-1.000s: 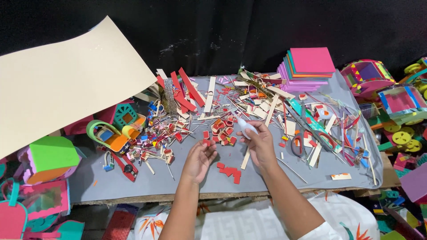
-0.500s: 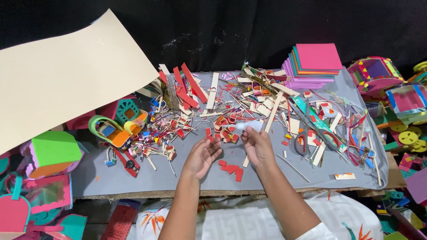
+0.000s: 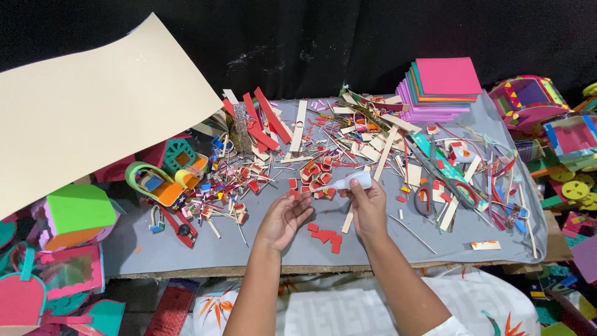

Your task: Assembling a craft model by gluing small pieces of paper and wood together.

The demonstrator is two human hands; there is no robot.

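In the middle of the frame, the right hand (image 3: 368, 208) is closed around a small white glue bottle (image 3: 349, 182). The thin tip points left, toward the left hand (image 3: 284, 218). The left hand is half open with the palm up. It seems to pinch a tiny red piece (image 3: 303, 193) at its fingertips, but that part is too small to be sure.

To do this well, I think the tip should come right down to the piece and get only a soft squeeze, so just a dot comes out. The left hand should stay very still.

More red pieces (image 3: 326, 236) lie just below the hands on the grey board (image 3: 186, 252). Scissors (image 3: 444, 182) lie to the right.
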